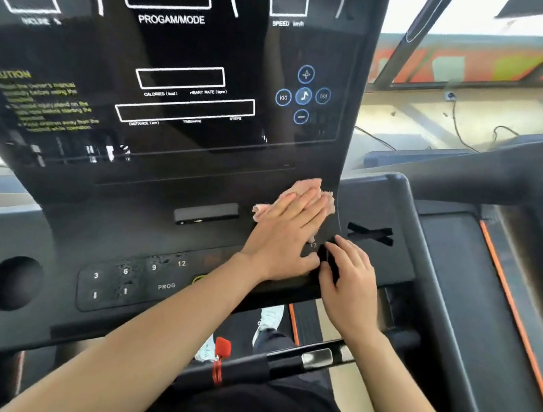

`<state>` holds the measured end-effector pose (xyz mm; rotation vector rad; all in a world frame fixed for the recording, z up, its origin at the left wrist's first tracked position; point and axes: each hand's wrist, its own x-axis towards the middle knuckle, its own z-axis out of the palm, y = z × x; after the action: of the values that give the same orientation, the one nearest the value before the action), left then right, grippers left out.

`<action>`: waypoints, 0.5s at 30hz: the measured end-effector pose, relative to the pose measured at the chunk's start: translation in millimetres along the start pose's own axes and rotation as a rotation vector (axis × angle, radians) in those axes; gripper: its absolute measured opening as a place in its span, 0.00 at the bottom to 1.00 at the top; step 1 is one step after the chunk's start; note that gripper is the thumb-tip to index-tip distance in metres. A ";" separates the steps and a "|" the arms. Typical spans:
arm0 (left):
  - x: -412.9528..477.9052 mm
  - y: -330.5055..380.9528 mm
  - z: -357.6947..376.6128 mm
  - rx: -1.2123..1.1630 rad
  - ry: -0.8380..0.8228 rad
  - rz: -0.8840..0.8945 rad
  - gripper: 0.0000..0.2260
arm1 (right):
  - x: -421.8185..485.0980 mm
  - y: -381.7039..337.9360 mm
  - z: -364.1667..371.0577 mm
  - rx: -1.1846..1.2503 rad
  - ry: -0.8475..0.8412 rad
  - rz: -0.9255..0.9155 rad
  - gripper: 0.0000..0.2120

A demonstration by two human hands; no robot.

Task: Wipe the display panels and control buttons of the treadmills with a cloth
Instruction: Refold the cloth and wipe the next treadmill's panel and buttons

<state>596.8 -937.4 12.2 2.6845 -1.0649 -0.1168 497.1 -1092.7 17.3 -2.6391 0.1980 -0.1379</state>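
The left hand (289, 232) lies flat and spread, fingers together, pressing a pink cloth (303, 192) against the lower right corner of the treadmill console (144, 220), just below the glossy display panel (179, 55) and beside the small dark slot (206, 212) in the middle of the console. Only the top and left edge of the cloth show past the fingers. The right hand (350, 282) holds nothing; it rests with loosely curled fingers on the console's right edge, where a button strip seems to sit under the fingertips, though the hand hides most of it. The left button pad (130, 282), marked 3, 6, 9, 12 and PROG, lies well apart from the cloth and looks speckled with droplets or dust, so it probably has yet to be wiped. The main risk here is pressure: a flat palm sliding over the lower console could press a speed or program key, and with the person's feet visible on the belt (308, 324) below, a start would be unpleasant. The red safety clip (221, 354) hangs on the front bar, near the forearms, and a wide sweep could snag its cord. The cloth could also bunch against the raised panel edge and miss the corner.
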 end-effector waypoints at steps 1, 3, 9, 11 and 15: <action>5.6 2.4 -0.2 0.008 -0.013 0.020 0.39 | -1.8 4.2 -1.3 -0.011 -0.011 0.017 0.17; 13.7 3.1 -3.8 -0.014 -0.034 0.072 0.39 | -4.7 9.0 -1.9 -0.009 -0.048 0.021 0.18; -22.2 -13.5 -24.0 -0.402 0.279 0.110 0.28 | 0.2 10.1 -5.9 0.010 0.014 -0.028 0.16; -52.2 -18.1 -21.6 -0.330 0.410 -0.044 0.21 | 7.4 2.6 -7.3 0.025 0.065 -0.088 0.16; -101.7 -18.1 -15.2 -0.186 0.292 -0.312 0.23 | 38.8 -13.0 -3.1 -0.027 -0.003 -0.377 0.18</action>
<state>537.1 -852.1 20.4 2.5746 -0.5198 0.1128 536.4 -1089.1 28.6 -2.6753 -0.3035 -0.2574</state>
